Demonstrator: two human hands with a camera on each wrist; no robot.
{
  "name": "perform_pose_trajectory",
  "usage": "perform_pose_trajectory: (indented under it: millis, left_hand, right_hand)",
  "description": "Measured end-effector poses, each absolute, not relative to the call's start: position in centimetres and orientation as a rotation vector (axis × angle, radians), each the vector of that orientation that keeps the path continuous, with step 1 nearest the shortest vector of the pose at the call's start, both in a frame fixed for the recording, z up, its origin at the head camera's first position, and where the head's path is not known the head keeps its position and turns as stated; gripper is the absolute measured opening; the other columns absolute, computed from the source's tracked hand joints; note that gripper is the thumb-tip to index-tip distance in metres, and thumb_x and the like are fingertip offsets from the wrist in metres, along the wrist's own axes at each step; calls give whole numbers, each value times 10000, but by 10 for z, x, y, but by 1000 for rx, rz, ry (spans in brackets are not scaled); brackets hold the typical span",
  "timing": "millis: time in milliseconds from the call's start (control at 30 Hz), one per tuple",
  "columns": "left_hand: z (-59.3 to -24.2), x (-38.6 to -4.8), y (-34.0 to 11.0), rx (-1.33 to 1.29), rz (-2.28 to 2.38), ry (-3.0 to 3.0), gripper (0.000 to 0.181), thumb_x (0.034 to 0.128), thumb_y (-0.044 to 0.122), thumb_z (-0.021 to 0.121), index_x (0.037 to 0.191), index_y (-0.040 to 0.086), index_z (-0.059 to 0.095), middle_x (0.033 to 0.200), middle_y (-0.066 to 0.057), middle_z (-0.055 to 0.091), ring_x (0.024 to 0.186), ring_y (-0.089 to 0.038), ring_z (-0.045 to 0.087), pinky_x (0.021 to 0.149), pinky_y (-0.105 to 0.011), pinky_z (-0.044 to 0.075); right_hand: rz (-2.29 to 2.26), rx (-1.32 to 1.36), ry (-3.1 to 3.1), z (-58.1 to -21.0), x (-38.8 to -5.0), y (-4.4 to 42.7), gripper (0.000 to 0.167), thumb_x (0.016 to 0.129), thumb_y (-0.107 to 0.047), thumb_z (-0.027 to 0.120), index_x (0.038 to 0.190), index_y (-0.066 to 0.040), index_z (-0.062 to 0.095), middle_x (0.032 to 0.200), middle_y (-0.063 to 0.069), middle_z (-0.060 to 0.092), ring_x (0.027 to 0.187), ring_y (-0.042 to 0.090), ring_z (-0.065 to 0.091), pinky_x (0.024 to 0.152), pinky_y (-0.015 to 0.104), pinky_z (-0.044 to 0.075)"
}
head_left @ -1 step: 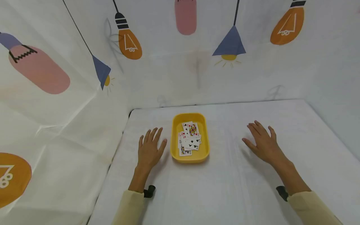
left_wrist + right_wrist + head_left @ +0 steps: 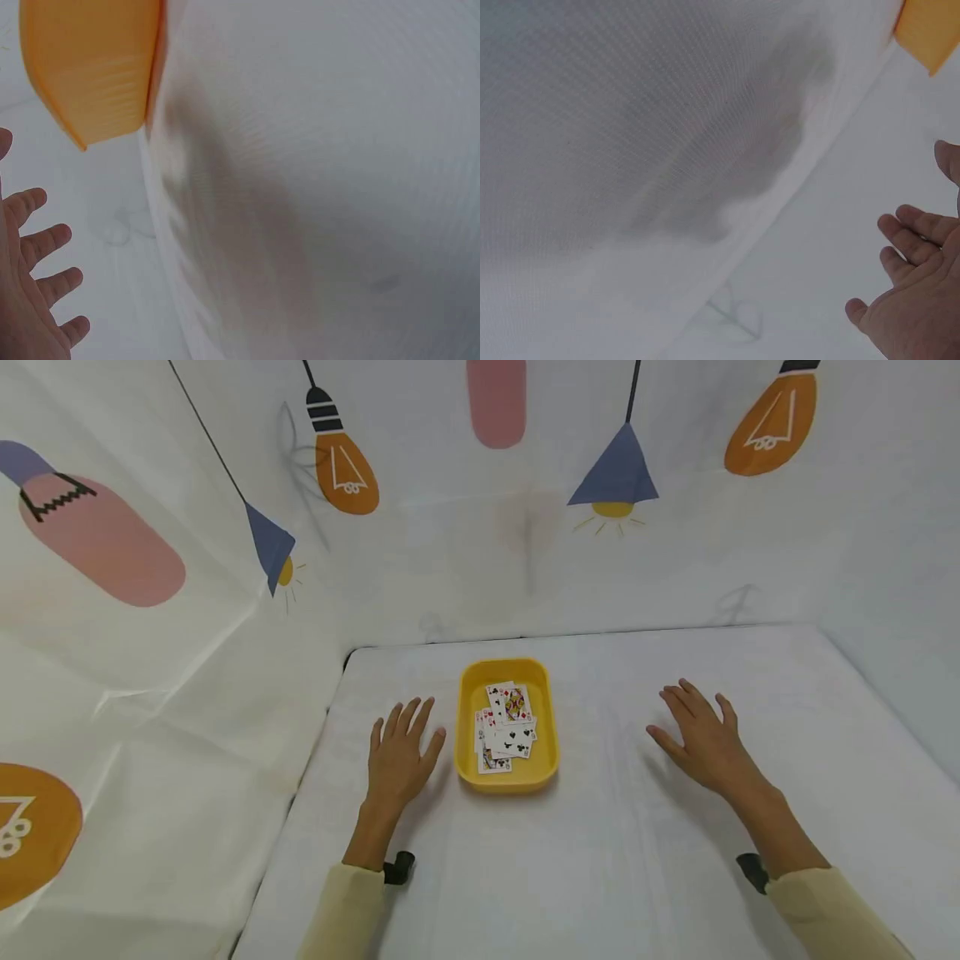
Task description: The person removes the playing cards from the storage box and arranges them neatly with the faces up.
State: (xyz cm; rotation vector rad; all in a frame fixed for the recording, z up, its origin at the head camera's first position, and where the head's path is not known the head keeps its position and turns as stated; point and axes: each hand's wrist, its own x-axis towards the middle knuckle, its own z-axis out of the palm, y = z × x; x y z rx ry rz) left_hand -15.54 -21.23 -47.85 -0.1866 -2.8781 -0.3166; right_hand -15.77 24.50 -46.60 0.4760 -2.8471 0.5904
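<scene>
A yellow tray (image 2: 545,760) with rounded corners stands on the white table, and several playing cards (image 2: 513,739) lie face up and overlapping inside it. Just left of the tray is my left hand (image 2: 397,764), fingers spread, touching nothing; its fingers (image 2: 46,244) also show in the left wrist view near the tray wall (image 2: 97,67). Farther off to the tray's right, my right hand (image 2: 705,747) hovers over the table with its fingers loosely extended and nothing held. The right wrist view shows that hand (image 2: 922,292) too, with a tray corner (image 2: 930,34) at upper right.
A white cloth covers the table (image 2: 585,877). Behind it hangs a white backdrop (image 2: 450,568) printed with lamps and bulbs, and another sheet (image 2: 172,710) slopes along the left side. A dark wrist camera (image 2: 399,867) sits on the left wrist, another (image 2: 752,872) on the right.
</scene>
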Motion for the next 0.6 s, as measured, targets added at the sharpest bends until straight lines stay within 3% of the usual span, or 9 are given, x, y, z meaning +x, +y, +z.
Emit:
perform_pose_trajectory:
  millis: [233,333,467,600]
  left_hand:
    - [-485,-152,-204,-192,-367,-2908,641,1038,564,326,1575,213,332,1577,-70,370,1469,-310,263,1194,-539,153]
    - [-487,-151,-197,-112,-606,-2886,629,1026,543,411,1557,208,371,1536,-56,420,1431,-281,334,1184,-496,225]
    - [-489,-153,-186,48,-1126,-2694,519,1004,428,571,1434,139,539,1314,-43,586,1242,-232,522,1082,-446,404]
    - [-491,-157,-178,185,-1444,-2513,393,973,347,657,1273,93,663,1115,-32,667,1066,-202,616,984,-391,490]
  right_hand:
    - [629,488,-2817,-471,-156,244,540,976,-260,652,1374,57,473,1409,274,444,1404,420,286,1089,697,129]
    - [649,488,-2777,-471,-150,245,489,949,-202,682,1327,53,505,1366,274,474,1351,446,341,1046,693,196]
    - [700,499,-2724,-472,-138,240,453,906,-124,712,1285,56,541,1320,283,498,1267,478,410,968,696,277]
    - [728,569,-2641,-479,-123,229,472,826,-53,761,1249,59,585,1264,267,538,1197,479,476,924,704,352]
